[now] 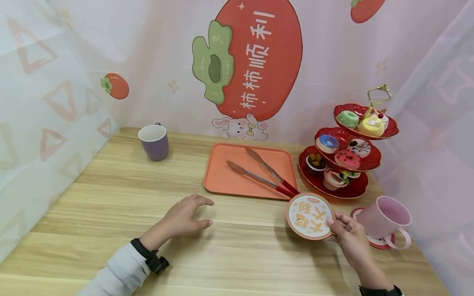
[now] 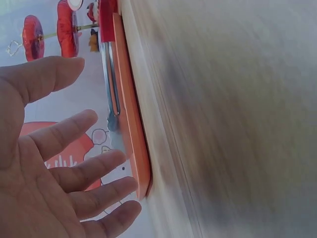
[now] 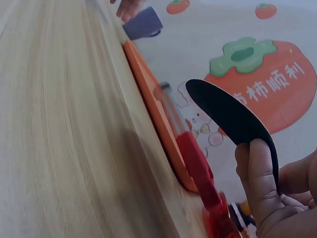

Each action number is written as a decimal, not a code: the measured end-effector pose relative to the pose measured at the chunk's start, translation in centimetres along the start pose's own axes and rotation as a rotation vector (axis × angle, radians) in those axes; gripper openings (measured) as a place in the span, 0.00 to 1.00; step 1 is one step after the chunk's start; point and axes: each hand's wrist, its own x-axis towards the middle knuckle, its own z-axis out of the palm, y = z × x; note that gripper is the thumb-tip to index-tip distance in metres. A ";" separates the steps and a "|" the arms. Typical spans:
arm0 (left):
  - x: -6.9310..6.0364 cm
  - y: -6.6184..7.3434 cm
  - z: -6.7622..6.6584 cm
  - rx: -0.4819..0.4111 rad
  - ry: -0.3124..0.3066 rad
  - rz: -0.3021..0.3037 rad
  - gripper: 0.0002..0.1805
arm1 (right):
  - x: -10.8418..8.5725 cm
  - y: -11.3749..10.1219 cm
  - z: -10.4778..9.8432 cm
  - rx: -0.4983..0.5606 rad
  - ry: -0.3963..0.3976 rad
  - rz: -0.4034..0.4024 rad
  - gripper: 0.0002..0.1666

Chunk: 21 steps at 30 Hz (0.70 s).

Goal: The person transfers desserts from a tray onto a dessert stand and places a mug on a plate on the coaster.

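Between its thumb and fingers, my right hand (image 1: 349,236) pinches a round coaster (image 1: 310,216) by its right edge, raised over the table. Its face is white with orange lettering and an orange rim; the right wrist view shows the coaster's black underside (image 3: 230,111). My left hand (image 1: 187,218) hovers above the wood with fingers spread and nothing in them. Behind both hands lies an orange tray (image 1: 222,181) bearing tongs (image 1: 259,177) with red handles. Close by my right hand, a pink mug (image 1: 381,218) stands on another coaster (image 1: 381,243) with a red edge.
A purple mug (image 1: 155,144) stands at the back left. At the back right is a red three-tier stand (image 1: 355,191) with a gold handle, carrying several cakes and doughnuts. Printed cloth (image 1: 155,53) hangs behind the wooden table (image 1: 92,205) and along its sides.
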 end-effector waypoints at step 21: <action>-0.3 -2.2 -0.7 0.291 0.051 0.055 0.27 | -0.6 2.2 -5.6 0.166 0.078 0.006 0.11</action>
